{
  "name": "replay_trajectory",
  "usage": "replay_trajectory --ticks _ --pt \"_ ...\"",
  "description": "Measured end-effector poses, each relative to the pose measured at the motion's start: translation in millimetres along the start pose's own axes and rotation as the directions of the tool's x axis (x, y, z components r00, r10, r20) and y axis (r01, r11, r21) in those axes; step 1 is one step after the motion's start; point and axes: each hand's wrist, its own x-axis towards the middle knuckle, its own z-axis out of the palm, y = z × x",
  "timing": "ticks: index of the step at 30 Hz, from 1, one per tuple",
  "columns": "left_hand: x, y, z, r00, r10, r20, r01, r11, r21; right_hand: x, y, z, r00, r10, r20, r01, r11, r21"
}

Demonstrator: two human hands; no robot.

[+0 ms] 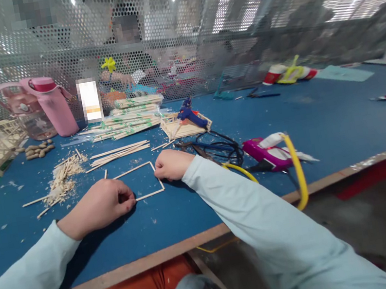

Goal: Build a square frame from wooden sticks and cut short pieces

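A thin wooden stick frame (149, 194) lies flat on the blue table, between my two hands. My left hand (101, 204) is closed at the frame's left end, with its fingertips on the near stick; the frame's left side is hidden behind it. The fingers of my right hand (172, 164) are pinched on the short stick at the frame's right side. One small stick (105, 174) sticks up just behind my left hand. Loose long sticks (118, 153) lie beyond the frame.
A pile of stick scraps (63, 178) lies to the left, near peanuts (36, 150). Bottles (57, 108) and wrapped stick bundles (129, 118) stand behind. A blue glue gun (191, 115), coiled cables (225, 148) and a purple glue gun (272, 155) are at the right.
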Motion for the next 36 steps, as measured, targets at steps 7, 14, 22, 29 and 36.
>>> replay_trajectory --ticks 7,14,22,29,36 --pt "0 3 -0.5 1.000 -0.029 -0.002 0.029 0.999 -0.021 0 0 1 1.000 0.006 0.001 -0.006 1.000 0.006" --pt "-1 3 -1.0 1.000 -0.017 0.024 0.017 1.000 -0.024 0 -1 0 1.000 0.004 0.009 -0.004 1.000 0.017" --pt "-2 2 -1.5 1.000 0.011 0.009 -0.010 0.999 -0.030 0 0 0 1.000 0.002 0.010 -0.002 1.000 0.017" --pt "-1 1 0.8 1.000 -0.003 0.008 0.003 1.000 0.012 0 -2 0 1.000 0.003 -0.005 -0.003 1.000 0.001" --pt "0 -3 -9.4 0.992 -0.076 -0.100 0.065 0.992 -0.110 0 2 0 0.997 -0.025 -0.080 0.024 1.000 -0.015"
